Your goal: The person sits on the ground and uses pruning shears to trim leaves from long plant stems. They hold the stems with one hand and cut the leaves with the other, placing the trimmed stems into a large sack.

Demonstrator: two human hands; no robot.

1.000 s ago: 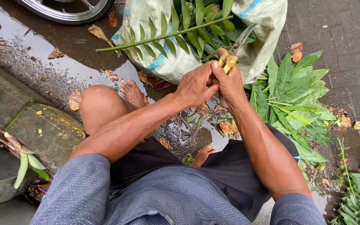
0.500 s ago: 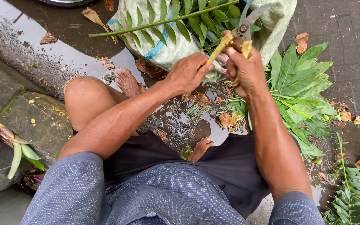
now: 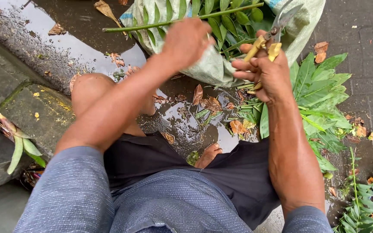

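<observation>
Gripping the yellow-handled shears (image 3: 269,41) with my right hand (image 3: 266,75), fingers clamped round the handles, I close my left hand (image 3: 186,41) on the frond stem (image 3: 173,21) just beyond my knuckles. Wet fingers could slip, I judge, nicking me.

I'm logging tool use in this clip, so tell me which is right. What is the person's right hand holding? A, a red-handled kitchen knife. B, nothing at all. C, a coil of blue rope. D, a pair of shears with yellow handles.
D: the right hand grips shears with yellow handles and grey metal blades pointing up towards the sack of green fronds, while the left hand reaches to the long green stem.
</observation>
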